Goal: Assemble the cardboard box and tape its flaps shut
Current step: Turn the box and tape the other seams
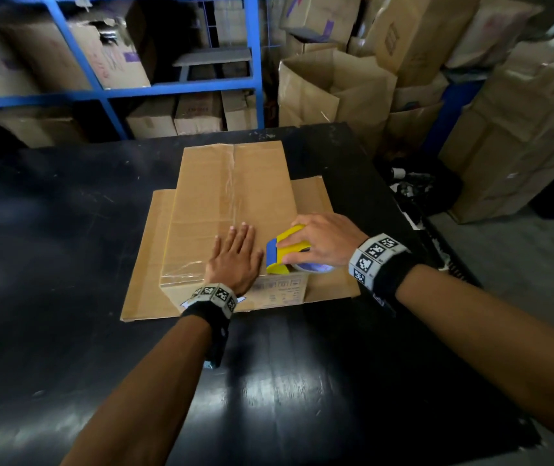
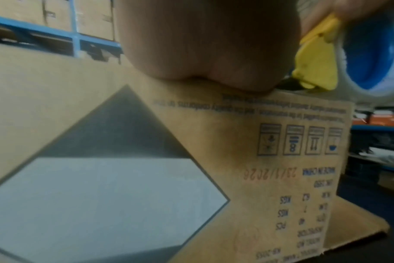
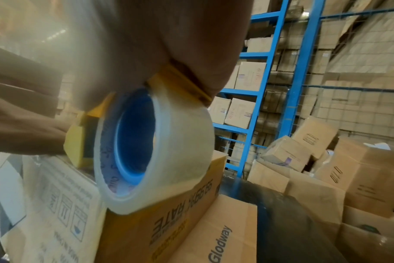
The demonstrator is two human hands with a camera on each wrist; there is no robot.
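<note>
A closed cardboard box (image 1: 231,203) stands on the black table (image 1: 50,230), with clear tape running down its top seam. My left hand (image 1: 235,253) lies flat, fingers straight, on the near end of the box top. My right hand (image 1: 322,240) grips a yellow tape dispenser (image 1: 287,248) with a roll of clear tape (image 3: 155,151) at the box's near right corner. In the left wrist view the box's printed front (image 2: 281,160) fills the frame, under the heel of my left hand (image 2: 209,44). The right hand's fingers are mostly hidden by the dispenser.
A flat sheet of cardboard (image 1: 147,264) lies under the box and sticks out on both sides. Blue shelving (image 1: 168,89) with cartons stands behind the table. Stacked cartons (image 1: 520,129) crowd the right side.
</note>
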